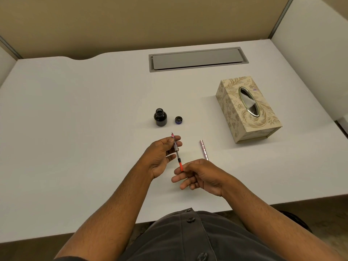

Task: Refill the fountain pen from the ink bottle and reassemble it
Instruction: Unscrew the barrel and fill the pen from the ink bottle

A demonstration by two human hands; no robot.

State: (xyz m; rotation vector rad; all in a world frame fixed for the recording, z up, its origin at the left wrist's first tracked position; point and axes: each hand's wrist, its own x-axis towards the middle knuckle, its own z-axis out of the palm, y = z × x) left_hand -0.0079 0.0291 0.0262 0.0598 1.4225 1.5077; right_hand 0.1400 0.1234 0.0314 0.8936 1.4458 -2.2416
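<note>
No readable text, label, brand, number or sign is to be found. A faint printed pattern is seen on the slim pink pen barrel (204,150) lying on the white table (75,129), but it is too small to be read. Only a leaf ornament is borne by the beige tissue box (246,110) near the right edge.

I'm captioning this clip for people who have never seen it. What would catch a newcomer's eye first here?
First, the two hands at centre: the left hand pinches the pen's inner section near its nib, and the right hand holds its orange end. Just beyond stand the open ink bottle and its cap beside it on the white desk. The patterned tissue box sits to the right, the pink pen barrel lying nearer.
</note>
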